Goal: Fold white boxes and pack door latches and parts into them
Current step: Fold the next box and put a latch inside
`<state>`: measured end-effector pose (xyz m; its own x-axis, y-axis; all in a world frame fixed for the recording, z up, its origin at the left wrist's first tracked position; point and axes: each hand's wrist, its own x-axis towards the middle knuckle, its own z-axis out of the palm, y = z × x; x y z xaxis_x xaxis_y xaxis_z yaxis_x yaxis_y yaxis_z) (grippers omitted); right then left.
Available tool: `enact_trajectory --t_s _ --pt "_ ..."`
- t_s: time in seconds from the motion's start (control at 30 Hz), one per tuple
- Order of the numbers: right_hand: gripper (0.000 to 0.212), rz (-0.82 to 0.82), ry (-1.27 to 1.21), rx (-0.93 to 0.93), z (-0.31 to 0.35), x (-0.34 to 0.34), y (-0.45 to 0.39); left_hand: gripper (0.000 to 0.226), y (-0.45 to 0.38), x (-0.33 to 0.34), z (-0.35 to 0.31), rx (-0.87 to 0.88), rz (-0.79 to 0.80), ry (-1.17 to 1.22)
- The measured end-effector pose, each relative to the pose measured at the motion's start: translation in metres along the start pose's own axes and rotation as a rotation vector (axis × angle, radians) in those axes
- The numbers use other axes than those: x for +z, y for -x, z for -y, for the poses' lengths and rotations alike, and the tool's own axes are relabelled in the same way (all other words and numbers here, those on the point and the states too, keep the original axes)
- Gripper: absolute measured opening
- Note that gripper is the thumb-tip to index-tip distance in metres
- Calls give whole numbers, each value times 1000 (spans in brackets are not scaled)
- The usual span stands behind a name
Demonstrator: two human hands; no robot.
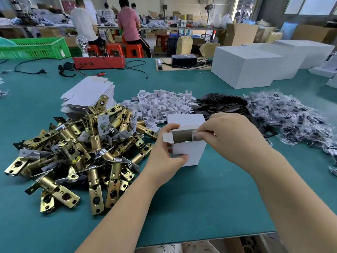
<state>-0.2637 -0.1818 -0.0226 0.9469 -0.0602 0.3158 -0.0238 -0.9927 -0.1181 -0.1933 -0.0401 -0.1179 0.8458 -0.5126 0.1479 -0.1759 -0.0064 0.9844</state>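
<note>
A small white box stands upright on the green table, its top open and its lid flap raised behind. My left hand grips the box's left side, thumb on the front and fingers over the rim. My right hand pinches the right side flap at the top. Something pale lies inside the box, mostly hidden. A heap of brass door latches lies to the left. Behind it sits a stack of flat white box blanks.
Beyond the box lie a pile of small white card inserts, black metal plates and bagged parts. Large white cartons stand at the back right, a red tray and green crate at the back left. People sit at a far bench.
</note>
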Motion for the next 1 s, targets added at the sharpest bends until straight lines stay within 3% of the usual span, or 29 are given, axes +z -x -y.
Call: enact_trajectory --t_s 0.17,0.3,0.43,0.5,0.57,0.63,0.7,0.83,0.9,1.0 --pt "32 42 164 83 8 -4 -2 65 3 -1 -2 14 21 -1" --pt "55 97 40 86 3 -1 -5 65 3 -2 -2 18 24 -7" --pt "55 -338 -479 283 -27 25 -5 69 1 -2 0 36 7 -52" --pt "38 -418 -442 451 -59 46 -4 69 -1 -2 2 42 3 -70" --pt "29 -291 -279 628 -92 67 -1 69 -3 -3 3 39 6 -83" --pt "49 -44 -150 811 -117 84 6 72 -6 -3 5 30 10 -87" --pt "56 64 -117 902 -125 91 8 74 -8 -3 7 18 13 -85" --pt "50 -78 -153 632 -116 98 -6 74 -8 -4 9 0 12 -83" --pt "46 51 -178 526 -104 102 -21 73 -8 -5 9 0 9 -77" --pt "41 194 -107 543 -91 108 -37 71 -8 -5 8 12 8 -87"
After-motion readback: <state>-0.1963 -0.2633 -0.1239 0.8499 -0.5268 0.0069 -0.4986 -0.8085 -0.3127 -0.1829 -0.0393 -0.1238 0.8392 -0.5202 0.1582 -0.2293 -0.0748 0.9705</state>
